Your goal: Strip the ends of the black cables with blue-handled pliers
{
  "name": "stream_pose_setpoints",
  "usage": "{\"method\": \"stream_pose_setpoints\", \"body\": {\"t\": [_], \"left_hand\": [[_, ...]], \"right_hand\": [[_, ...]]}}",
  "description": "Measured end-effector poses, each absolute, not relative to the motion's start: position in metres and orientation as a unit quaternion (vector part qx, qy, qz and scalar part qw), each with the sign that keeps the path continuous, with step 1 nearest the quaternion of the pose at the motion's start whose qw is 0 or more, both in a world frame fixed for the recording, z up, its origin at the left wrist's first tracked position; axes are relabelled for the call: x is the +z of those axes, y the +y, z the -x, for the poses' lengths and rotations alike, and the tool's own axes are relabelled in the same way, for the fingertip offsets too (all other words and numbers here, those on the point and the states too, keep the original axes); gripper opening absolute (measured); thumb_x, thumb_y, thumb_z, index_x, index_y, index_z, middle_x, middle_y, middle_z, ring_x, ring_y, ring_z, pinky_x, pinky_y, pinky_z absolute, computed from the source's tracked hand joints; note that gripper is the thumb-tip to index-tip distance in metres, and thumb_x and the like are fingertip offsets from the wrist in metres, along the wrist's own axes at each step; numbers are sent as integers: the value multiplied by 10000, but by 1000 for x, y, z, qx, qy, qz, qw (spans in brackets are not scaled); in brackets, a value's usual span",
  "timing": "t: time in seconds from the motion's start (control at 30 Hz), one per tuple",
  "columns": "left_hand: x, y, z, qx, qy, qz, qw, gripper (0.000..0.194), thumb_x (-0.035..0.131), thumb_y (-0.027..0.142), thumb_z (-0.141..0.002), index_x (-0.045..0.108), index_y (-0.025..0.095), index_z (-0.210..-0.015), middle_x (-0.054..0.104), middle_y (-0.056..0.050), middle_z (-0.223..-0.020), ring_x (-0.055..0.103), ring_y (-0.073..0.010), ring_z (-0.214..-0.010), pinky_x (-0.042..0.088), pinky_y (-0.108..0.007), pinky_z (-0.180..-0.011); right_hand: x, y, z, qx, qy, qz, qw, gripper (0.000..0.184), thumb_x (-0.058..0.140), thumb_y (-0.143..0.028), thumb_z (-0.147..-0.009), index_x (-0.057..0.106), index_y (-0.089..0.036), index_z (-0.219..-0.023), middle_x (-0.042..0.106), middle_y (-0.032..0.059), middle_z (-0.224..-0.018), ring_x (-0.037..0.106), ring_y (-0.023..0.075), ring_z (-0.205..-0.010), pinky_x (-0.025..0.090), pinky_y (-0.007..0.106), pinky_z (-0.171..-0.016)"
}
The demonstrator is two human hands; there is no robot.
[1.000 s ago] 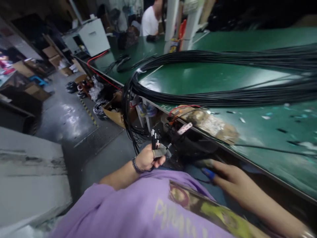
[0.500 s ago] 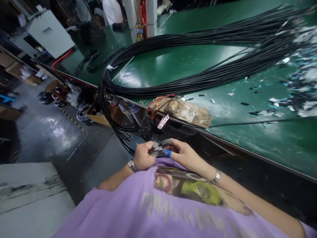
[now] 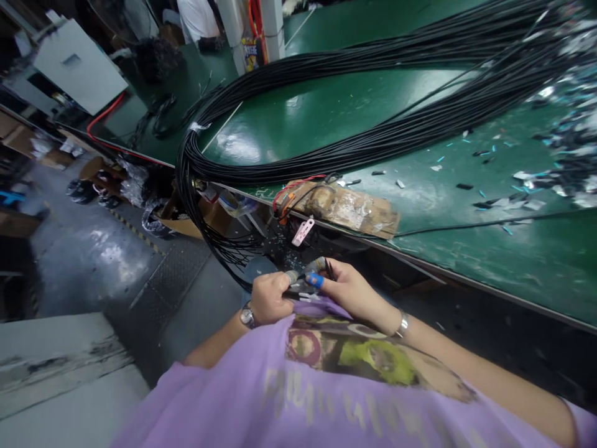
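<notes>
Green table (image 3: 336, 112), a great sweep of black cables (image 3: 326, 157), and two hands meeting at the cable ends (image 3: 308, 297)!
And look at that tabletop, with the cables looping wide across it and spilling over the edge towards the lap, a wooden block (image 3: 357, 210) lying near that edge! Here's the left hand (image 3: 271, 298), fingers curled closed around the cables just behind their pale-tipped ends, in front of the purple shirt (image 3: 209, 398); the right hand (image 3: 352, 289) comes in bent, thumb and forefinger close together at those ends, though exactly what they pinch is too blurred to tell. There's a pink tag (image 3: 303, 232) hanging below the block, and a blue wrap (image 3: 314, 280) on the right thumb!
</notes>
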State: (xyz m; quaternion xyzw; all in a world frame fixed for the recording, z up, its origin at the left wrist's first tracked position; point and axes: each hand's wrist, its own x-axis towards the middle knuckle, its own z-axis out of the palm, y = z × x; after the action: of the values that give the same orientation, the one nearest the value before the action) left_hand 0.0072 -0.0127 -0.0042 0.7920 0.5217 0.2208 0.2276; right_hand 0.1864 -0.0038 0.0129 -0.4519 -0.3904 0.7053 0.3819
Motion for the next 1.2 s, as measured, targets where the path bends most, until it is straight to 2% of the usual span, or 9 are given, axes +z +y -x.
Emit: {"method": "stream_pose_setpoints", "body": {"t": [0.1,0.2,0.3,0.47,0.63,0.8,0.97,1.07,1.2], "left_hand": [[-1,-12,-10,245,529,-776,240,92,575,177,-607,638,196,-671,565,-22,-564,486,-135,-547,392,-253,-585],[3,-12,-14,258,540,-755,268,48,615,240,-649,617,193,-657,568,-13,-564,480,-120,-536,384,-239,-567],[4,-11,-15,269,548,-735,294,78,605,248,-693,593,190,-641,561,0,-559,465,-101,-519,374,-222,-549],[8,-10,-16,303,538,-698,363,164,640,300,-706,564,180,-624,561,13,-558,465,-87,-519,373,-204,-524],[15,-7,-22,293,537,-582,535,387,657,518,-683,519,164,-611,526,31,-481,435,-60,-414,340,-181,-424],[15,-6,-24,271,537,-513,612,456,697,565,-614,506,151,-617,488,51,-428,381,-39,-342,293,-169,-366],[17,-4,-22,285,536,-493,623,473,686,570,-624,451,162,-580,431,72,-398,333,-28,-319,246,-165,-349],[19,-2,-19,285,532,-486,632,465,660,580,-649,452,167,-597,404,82,-389,299,-28,-310,219,-170,-344],[16,-2,-17,293,529,-515,607,430,678,533,-657,465,163,-605,416,74,-437,329,-37,-379,285,-175,-403]], "right_hand": [[11,-4,-186,754,-312,450,363,383,795,-414,-533,524,-183,-675,495,-68,-538,334,52,-448,270,204,-422],[10,-4,-186,778,-275,443,350,395,799,-414,-519,516,-183,-669,430,-91,-475,267,39,-406,178,197,-385],[11,-2,-186,753,-310,455,360,370,805,-386,-520,539,-182,-676,422,-96,-480,280,39,-411,203,199,-388],[12,1,-186,736,-342,438,387,336,816,-339,-505,548,-178,-630,528,-53,-560,440,76,-529,352,211,-489],[5,3,-187,814,-240,405,340,286,781,-273,-502,538,-172,-616,551,-37,-524,304,38,-413,193,185,-385],[4,8,-190,873,-188,377,246,233,735,-200,-448,530,-157,-551,514,-31,-465,284,27,-389,139,173,-371],[5,7,-194,780,-295,446,325,263,767,-279,-515,568,-175,-653,518,-48,-509,349,49,-421,247,184,-391],[6,4,-198,694,-382,462,398,351,769,-331,-563,597,-196,-838,641,8,-746,522,110,-594,421,236,-531],[13,0,-203,620,-493,467,393,380,717,-383,-654,573,-211,-960,680,67,-946,589,163,-714,490,314,-666]]}}
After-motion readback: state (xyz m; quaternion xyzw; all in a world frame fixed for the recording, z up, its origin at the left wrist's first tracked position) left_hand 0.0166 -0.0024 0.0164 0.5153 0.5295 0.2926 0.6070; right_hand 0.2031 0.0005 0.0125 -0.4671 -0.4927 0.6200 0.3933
